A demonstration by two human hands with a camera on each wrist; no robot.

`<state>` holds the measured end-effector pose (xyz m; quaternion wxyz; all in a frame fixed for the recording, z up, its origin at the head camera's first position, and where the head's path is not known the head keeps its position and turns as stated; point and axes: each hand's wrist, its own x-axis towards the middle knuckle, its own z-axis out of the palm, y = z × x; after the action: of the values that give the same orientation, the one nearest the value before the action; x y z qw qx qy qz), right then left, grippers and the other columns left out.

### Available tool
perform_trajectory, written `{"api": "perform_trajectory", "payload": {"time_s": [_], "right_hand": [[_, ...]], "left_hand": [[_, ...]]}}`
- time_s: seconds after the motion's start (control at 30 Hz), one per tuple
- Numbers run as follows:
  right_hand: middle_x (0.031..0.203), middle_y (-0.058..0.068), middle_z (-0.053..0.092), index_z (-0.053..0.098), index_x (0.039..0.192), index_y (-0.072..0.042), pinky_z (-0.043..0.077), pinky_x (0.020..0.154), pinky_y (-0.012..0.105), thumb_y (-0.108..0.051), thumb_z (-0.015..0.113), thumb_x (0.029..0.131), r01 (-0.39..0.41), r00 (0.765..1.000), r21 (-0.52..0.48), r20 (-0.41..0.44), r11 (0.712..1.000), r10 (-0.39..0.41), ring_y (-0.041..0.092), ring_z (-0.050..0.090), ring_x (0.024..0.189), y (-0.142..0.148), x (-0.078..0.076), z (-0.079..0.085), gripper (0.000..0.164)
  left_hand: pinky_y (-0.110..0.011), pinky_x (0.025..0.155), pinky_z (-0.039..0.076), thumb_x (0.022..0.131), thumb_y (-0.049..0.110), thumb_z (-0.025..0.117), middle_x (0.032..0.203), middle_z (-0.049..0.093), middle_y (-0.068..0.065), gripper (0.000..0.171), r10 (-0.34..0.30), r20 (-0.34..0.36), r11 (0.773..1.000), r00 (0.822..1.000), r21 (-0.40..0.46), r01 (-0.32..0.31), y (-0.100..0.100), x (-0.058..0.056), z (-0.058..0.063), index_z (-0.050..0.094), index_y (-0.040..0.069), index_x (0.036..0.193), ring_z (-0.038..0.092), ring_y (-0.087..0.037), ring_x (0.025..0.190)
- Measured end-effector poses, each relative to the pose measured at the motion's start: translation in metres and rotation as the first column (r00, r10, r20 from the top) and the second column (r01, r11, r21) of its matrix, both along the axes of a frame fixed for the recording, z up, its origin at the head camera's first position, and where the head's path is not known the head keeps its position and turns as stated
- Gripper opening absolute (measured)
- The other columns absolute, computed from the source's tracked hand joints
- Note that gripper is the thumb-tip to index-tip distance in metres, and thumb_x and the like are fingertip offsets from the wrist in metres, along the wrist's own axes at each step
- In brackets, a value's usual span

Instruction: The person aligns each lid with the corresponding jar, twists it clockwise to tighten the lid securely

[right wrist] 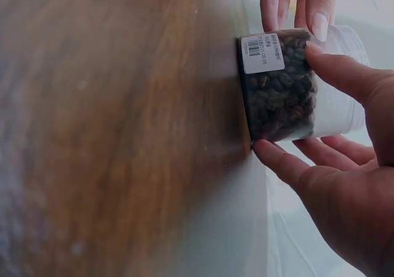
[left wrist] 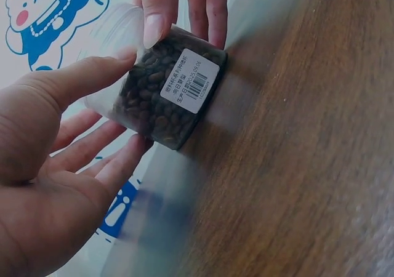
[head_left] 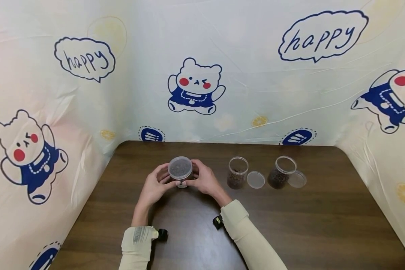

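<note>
Both hands hold a clear plastic jar of dark beans at the left of the table. A cloudy translucent lid covers its top. My left hand curls round the left side, thumb on the near face. From the other side my right hand grips it, and the two thumbs almost meet. On the jar's near face is a white label with a barcode. The jar stands upright, its base at the wooden tabletop.
To the right stand two lidless jars, one partly filled with dark pieces and another with darker contents. A round lid lies between them; a second lid lies beside the right jar. A printed cloth hangs behind the table.
</note>
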<state>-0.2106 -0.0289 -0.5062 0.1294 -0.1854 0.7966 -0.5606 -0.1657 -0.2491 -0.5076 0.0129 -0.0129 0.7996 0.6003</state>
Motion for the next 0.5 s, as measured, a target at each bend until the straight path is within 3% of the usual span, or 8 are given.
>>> {"api": "perform_trajectory", "payload": {"time_s": [0.5], "right_hand": [[0.153,0.015,0.057,0.045,0.154,-0.010,0.056,0.110,0.046,-0.012,0.088,0.086,-0.012,1.000,-0.005,0.000,1.000,0.012,0.034,0.062,0.136,-0.0002,-0.0020,-0.0005,0.080]], "left_hand": [[-0.043,0.117,0.047,0.085,0.006,0.088,0.158,0.051,-0.020,0.081,0.002,0.007,1.000,1.000,-0.012,-0.002,0.0009,-0.0003,0.0003,0.045,0.007,0.154,0.053,-0.037,0.146]]}}
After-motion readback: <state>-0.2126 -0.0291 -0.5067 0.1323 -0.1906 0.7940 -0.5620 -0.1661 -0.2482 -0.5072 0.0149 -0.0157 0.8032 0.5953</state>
